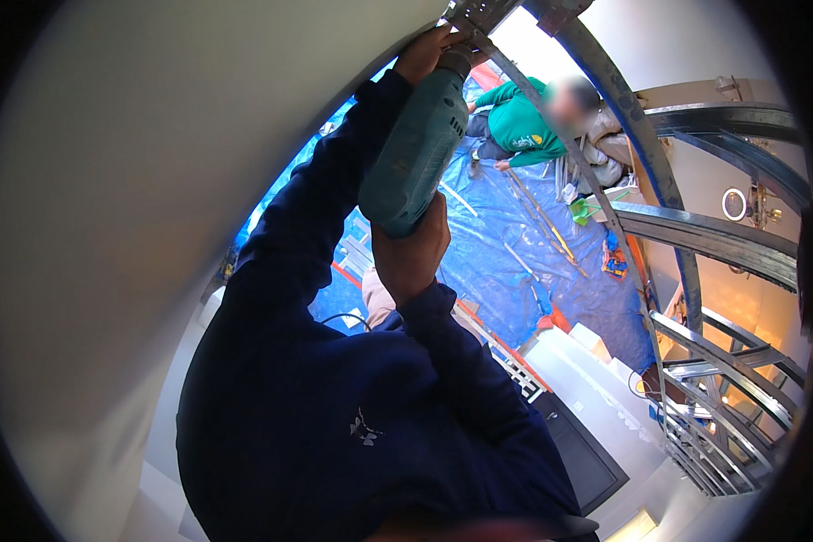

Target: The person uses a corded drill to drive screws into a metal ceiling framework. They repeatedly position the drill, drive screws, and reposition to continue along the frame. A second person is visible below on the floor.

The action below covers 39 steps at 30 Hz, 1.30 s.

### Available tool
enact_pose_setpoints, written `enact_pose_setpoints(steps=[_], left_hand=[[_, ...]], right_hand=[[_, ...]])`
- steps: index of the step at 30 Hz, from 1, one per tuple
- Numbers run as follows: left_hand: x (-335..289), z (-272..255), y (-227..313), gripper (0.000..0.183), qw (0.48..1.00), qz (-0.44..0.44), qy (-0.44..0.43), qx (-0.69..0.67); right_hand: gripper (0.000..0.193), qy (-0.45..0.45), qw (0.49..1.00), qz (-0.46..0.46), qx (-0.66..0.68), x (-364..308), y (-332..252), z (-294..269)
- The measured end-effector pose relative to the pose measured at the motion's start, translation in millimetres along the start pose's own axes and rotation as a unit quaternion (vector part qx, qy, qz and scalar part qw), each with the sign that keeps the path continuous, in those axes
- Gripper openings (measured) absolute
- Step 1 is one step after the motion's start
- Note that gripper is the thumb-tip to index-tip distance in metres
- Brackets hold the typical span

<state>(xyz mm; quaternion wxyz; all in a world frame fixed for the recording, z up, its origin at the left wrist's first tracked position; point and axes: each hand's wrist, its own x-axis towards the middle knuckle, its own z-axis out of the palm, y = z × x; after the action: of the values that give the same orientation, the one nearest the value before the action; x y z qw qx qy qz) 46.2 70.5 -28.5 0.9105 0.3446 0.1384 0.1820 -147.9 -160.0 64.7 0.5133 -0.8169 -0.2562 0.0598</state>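
"Gripping anything, was the right hand (413,248)?"
"Yes, the green power drill (415,149), forearm raised. The left hand (427,54) stretched higher, by its nose; I couldn't tell its grasp."
"And the power drill?"
"Tilted upward near metal framing (640,122), above blue tarp (488,244)."

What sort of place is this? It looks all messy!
Probably a room being built or fixed up. You can see bare metal beams, a big blue plastic sheet spread below, and a power drill in the right hand.
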Motion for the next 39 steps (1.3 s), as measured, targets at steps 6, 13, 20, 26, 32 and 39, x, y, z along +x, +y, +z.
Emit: enact_pose_setpoints(steps=[6, 13, 20, 26, 32, 39], left_hand=[[1, -11, -14, 0.05, 0.988, 0.086, -0.088, 0.093], [-24, 1, -1, 0.052, 0.886, 0.284, -0.179, 0.319], [-78, 36, 20, 0.044, 0.991, 0.11, 0.018, -0.07], [-76, 75, -9, 0.029, 0.963, 0.153, 0.171, -0.141], [-72, 95, -27, 0.014, 0.932, 0.224, 0.243, -0.148], [-71, 104, -28, 0.012, 0.91, 0.282, 0.289, -0.091]], right_hand=[[0.047, -0.025, 0.999, 0.009, -0.019, -7, 7, -10], [0.047, -0.042, 0.999, -0.003, -0.006, -14, 14, -29], [0.047, -0.072, 0.997, -0.01, -0.028, -29, 22, -45], [0.046, -0.087, 0.995, -0.015, -0.055, -48, 39, -84], [0.047, -0.057, 0.998, 0.022, -0.036, -61, 50, -115], [0.05, -0.052, 0.996, 0.044, -0.053, -72, 59, -137]])
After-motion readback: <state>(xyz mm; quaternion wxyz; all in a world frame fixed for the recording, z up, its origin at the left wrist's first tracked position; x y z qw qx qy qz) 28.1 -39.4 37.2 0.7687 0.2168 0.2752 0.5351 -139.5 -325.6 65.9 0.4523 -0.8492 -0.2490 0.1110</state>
